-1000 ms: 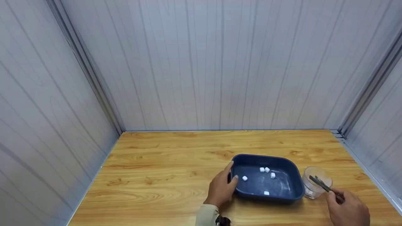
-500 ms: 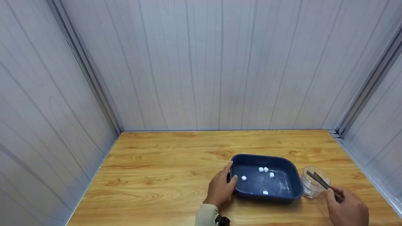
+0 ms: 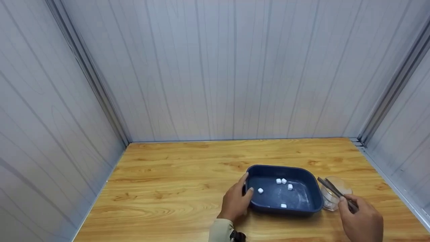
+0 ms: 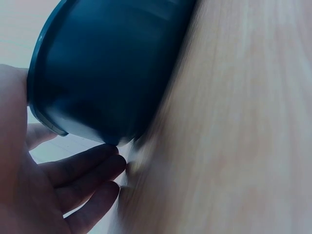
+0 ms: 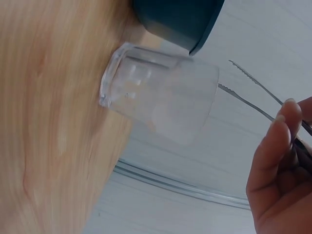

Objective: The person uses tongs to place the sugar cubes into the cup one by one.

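A dark blue rectangular tray (image 3: 310, 207) stands on the table with several small white cubes (image 3: 290, 187) spread inside. My left hand (image 3: 235, 200) holds its left end, thumb at the rim, other fingers against the outer wall in the left wrist view. My right hand (image 3: 362, 216) grips metal tongs (image 3: 336, 192) near their middle. Their serrated tips stand apart with nothing between them, above the gap between tray and glass. That clear glass (image 5: 165, 92) stands upright just right of the tray. Pale lumps show blurred near its base in the right wrist view.
The wooden table (image 3: 174, 188) stretches left of the tray. White panel walls (image 3: 218, 74) enclose it at the back and both sides. A metal strip (image 3: 396, 188) runs along the right edge.
My right hand has moved left with the tongs, whose tips have shifted from over the glass toward the tray's right rim. The left hand and the cubes in the tray stay put.
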Demonstrator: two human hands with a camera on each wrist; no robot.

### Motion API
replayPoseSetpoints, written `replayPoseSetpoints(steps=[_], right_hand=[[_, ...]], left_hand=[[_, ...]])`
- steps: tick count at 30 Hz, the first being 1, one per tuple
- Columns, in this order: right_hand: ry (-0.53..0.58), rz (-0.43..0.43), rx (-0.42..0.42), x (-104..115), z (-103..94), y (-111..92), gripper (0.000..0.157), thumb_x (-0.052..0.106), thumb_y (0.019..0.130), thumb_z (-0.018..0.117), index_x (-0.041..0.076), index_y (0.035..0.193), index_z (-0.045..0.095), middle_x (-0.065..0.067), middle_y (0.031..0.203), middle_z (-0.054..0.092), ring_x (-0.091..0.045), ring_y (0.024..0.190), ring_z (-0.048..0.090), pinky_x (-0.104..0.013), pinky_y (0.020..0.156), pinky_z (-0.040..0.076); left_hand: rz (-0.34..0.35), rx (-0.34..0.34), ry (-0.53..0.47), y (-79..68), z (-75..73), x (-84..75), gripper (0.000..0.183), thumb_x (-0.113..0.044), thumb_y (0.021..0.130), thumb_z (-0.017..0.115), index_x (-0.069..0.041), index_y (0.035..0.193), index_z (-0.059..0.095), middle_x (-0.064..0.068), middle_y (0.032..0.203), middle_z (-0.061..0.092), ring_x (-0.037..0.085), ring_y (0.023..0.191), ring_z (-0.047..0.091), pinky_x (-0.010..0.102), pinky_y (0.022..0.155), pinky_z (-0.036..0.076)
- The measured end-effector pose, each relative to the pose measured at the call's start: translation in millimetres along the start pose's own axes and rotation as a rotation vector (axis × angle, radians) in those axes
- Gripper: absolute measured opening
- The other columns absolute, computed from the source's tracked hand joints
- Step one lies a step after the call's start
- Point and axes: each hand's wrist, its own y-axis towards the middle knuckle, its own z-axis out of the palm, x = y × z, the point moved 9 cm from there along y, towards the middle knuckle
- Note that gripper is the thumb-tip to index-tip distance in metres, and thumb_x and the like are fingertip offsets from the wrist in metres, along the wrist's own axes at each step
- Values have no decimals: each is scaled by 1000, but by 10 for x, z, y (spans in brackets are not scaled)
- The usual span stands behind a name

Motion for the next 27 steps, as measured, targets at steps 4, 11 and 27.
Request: replayPoseSetpoints(steps=[4, 11, 27], right_hand=[[-3, 43, 41, 19, 100, -47, 18, 16, 79, 67, 4, 91, 71, -15, 87, 67, -31, 83, 62, -32, 68, 39], [-15, 83, 100, 68, 239, -98, 20, 15, 79, 67, 2, 94, 69, -18, 90, 66, -33, 85, 62, -44, 74, 43], [19, 15, 119, 132, 353, -133, 20, 16, 79, 68, 2, 93, 70, -19, 89, 67, -37, 85, 62, -49, 75, 43]], left_hand=[[-2, -4, -4, -5, -4, 9, 54, -41, 91, 54, -41, 141, 34, -7, 125, 55, 14, 115, 50, 41, 92, 40], [-1, -10, -8, -10, -20, 13, 54, -40, 90, 54, -40, 141, 35, -5, 127, 54, 14, 116, 49, 41, 93, 40], [12, -12, 0, 5, -5, -14, 55, -39, 90, 55, -39, 141, 35, -6, 123, 56, 13, 113, 51, 41, 91, 41]])
